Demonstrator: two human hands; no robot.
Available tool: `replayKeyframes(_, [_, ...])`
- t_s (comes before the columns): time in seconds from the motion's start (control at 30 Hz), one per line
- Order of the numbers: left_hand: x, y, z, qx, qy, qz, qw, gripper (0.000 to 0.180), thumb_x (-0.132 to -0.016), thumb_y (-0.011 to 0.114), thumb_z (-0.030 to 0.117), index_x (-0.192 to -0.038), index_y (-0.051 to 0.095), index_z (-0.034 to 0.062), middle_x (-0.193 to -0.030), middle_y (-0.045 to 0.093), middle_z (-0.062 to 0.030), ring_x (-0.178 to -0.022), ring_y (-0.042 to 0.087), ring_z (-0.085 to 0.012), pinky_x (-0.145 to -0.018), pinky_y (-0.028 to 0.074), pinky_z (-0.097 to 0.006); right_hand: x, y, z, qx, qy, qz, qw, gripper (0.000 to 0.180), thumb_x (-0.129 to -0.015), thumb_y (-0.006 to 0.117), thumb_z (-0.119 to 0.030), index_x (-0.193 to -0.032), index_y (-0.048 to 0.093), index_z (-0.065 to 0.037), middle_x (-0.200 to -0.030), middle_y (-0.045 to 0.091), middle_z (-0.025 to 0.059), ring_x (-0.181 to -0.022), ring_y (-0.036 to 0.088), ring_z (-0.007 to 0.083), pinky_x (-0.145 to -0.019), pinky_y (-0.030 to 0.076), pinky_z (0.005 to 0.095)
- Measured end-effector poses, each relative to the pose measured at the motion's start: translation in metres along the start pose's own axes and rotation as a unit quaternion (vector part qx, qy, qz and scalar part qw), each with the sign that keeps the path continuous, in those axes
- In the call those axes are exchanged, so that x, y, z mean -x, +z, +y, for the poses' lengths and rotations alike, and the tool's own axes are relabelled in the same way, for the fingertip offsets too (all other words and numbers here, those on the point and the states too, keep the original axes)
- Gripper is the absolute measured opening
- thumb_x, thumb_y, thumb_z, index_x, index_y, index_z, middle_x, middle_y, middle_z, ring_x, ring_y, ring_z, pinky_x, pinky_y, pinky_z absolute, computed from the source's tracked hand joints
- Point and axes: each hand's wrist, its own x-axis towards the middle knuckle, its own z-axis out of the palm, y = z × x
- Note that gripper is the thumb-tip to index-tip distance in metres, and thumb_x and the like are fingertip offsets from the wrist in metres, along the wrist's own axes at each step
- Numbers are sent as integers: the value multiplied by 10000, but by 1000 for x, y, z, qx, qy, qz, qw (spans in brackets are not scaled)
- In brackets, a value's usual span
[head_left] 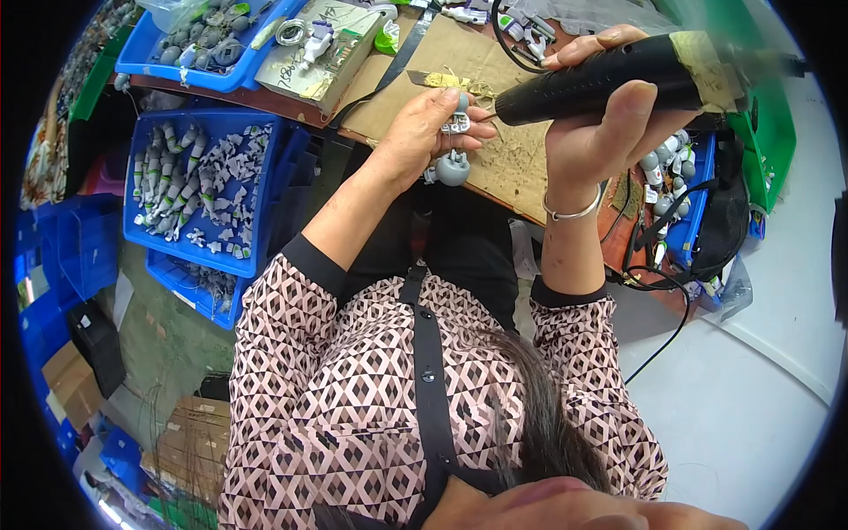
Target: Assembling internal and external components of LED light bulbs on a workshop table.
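My left hand (413,137) is closed on a small white and grey plastic part (456,122) over the near edge of the work surface. Just below those fingers hangs a round grey plastic piece (453,170); whether it is joined to the held part I cannot tell. My right hand (583,146) grips a thick black electric screwdriver (609,81) with yellow tape round its rear end. The screwdriver lies nearly level, its thin tip pointing left toward the plastic part. Whether the tip touches it is too small to make out.
Worn cardboard (521,168) covers the bench. A blade with a yellow-wrapped handle (455,82) lies beyond my left hand. Blue bins hold grey parts (208,44) and white-grey pieces (190,181) at left. At right are another blue bin (704,190) and a black cable (685,305).
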Motion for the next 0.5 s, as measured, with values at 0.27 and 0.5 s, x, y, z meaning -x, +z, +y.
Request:
replayKeyframes(0.27, [-1, -5, 4, 39, 3, -24, 999, 396, -1021, 427, 306, -1152, 491, -63, -1107, 613, -209, -948, 679, -291, -747, 585, -322, -7, 5, -13, -10, 9, 37, 999, 550, -968, 492, -427, -1342, 245, -108, -984, 553, 176, -709, 617, 242, -578, 570, 381])
replayKeyframes(0.5, [0, -5, 6, 48, -4, -32, 998, 404, -1018, 437, 293, -1151, 488, -85, -1116, 603, -265, -946, 679, -306, -747, 587, -331, -7, 6, -11, -112, -4, 44, 993, 600, -941, 478, -548, -1073, 452, 37, -943, 559, 166, -754, 621, 247, -620, 567, 391])
